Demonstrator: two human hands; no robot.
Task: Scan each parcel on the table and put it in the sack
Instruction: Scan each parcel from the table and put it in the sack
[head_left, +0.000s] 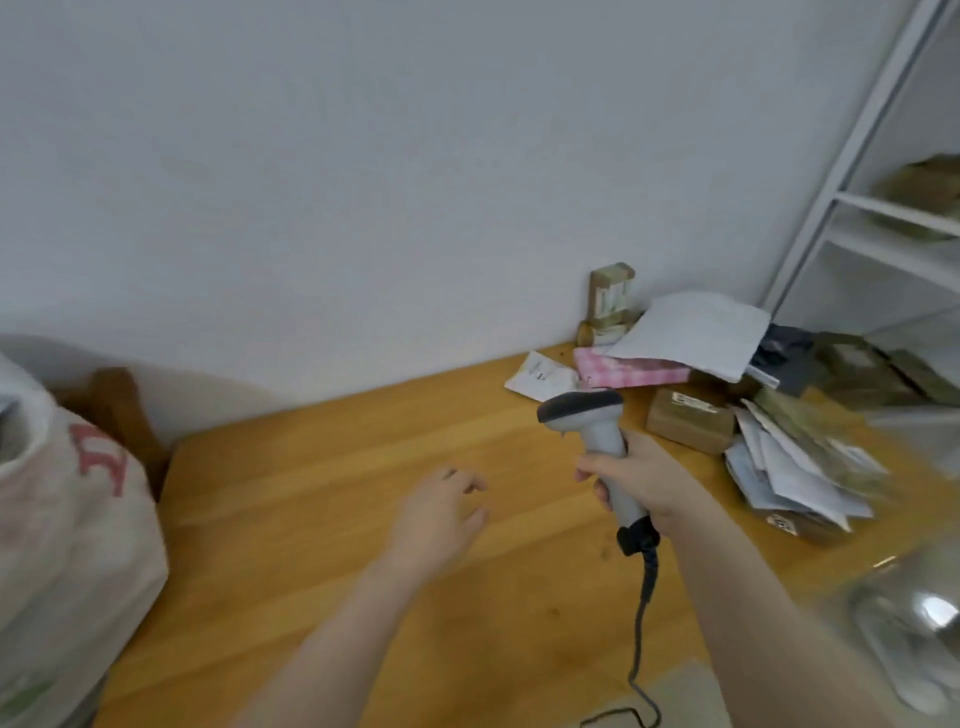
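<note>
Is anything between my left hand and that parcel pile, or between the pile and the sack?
Only your right hand, gripping the scanner, sits between the left hand and the parcel pile. Between pile and sack, nothing visible stands on the table.

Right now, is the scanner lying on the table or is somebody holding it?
Held. The right hand grips the scanner by its handle, lifted off the table; the left hand holds nothing.
</note>
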